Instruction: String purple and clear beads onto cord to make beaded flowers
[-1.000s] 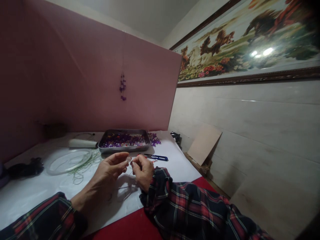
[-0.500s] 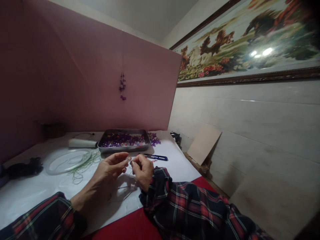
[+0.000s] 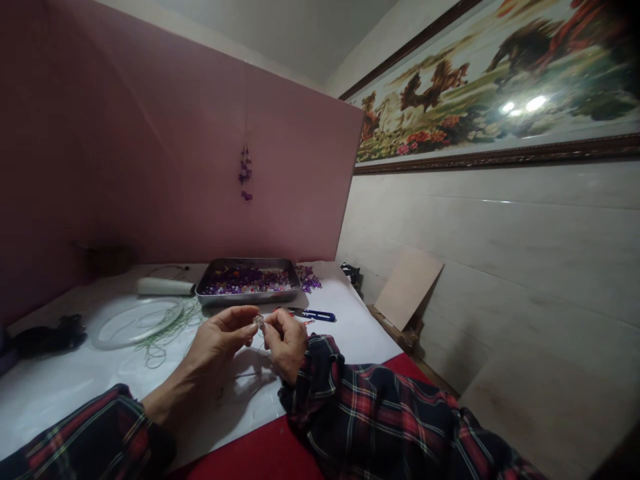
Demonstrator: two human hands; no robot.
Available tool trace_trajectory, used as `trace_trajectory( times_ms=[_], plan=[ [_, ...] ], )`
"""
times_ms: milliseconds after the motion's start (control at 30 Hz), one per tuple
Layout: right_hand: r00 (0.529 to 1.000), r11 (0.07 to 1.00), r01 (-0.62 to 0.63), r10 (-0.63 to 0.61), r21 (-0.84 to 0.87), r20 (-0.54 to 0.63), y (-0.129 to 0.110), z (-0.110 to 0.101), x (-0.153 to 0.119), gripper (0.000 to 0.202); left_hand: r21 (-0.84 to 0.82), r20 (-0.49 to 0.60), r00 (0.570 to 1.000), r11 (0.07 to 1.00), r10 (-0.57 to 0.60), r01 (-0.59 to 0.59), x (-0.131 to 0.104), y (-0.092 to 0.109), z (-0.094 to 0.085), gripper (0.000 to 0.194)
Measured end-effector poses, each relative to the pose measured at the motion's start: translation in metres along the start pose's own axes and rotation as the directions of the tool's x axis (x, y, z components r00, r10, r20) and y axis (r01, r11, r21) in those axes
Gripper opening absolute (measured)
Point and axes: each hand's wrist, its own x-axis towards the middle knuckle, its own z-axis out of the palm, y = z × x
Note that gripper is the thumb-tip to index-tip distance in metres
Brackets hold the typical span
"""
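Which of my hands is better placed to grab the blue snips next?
Probably your right hand: it's nearer the blue snips, which lie just beyond it. Your left hand is farther off, its fingers on the small clear piece.

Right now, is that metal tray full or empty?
Not empty: mostly purple and clear beads lie spread inside the metal tray. I can't tell how deep they go.

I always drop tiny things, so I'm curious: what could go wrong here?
The small clear piece might slip, since the left hand only pinches it above the white tabletop. The green thread lies in loose loops, so it could tangle. The blue-handled cutter lies just beyond the right hand, so that hand might bump it.
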Motion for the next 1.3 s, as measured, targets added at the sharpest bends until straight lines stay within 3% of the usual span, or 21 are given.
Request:
trace_trajectory(
  times_ms=[300, 533, 933, 1167, 1300],
  plan=[
    [1.000, 1.000, 0.021, -0.021, 0.007, 0.001, 0.0018, -0.0005, 0.0004, 0.014, -0.007, -0.002, 1.000, 1.000, 0.013, -0.013, -0.0008, -0.0013, 0.0000, 0.029],
    [0.999, 0.999, 0.033, -0.033, 0.002, -0.018, 0.0057, 0.0007, 0.0008, 0.013, -0.074, -0.091, 0.996, 0.997, -0.024, 0.017, -0.0016, 0.0005, 0.0024, 0.020],
    [1.000, 1.000, 0.010, -0.011, 0.017, 0.012, 0.0040, -0.0003, 0.0001, 0.013, -0.053, -0.037, 0.999, 0.999, -0.009, 0.007, -0.0019, -0.0020, -0.0006, 0.015],
    [1.000, 1.000, 0.000, 0.000, -0.003, 0.017, 0.0019, -0.0013, 0.0002, 0.014, -0.040, -0.024, 0.998, 0.998, -0.056, 0.055, -0.0010, -0.0025, 0.0005, 0.022],
    [1.000, 1.000, -0.010, 0.010, 0.025, 0.029, 0.0005, -0.0023, 0.0002, 0.014, -0.010, -0.028, 0.999, 1.000, -0.026, 0.025, -0.0002, -0.0028, 0.0020, 0.028]
  ],
)
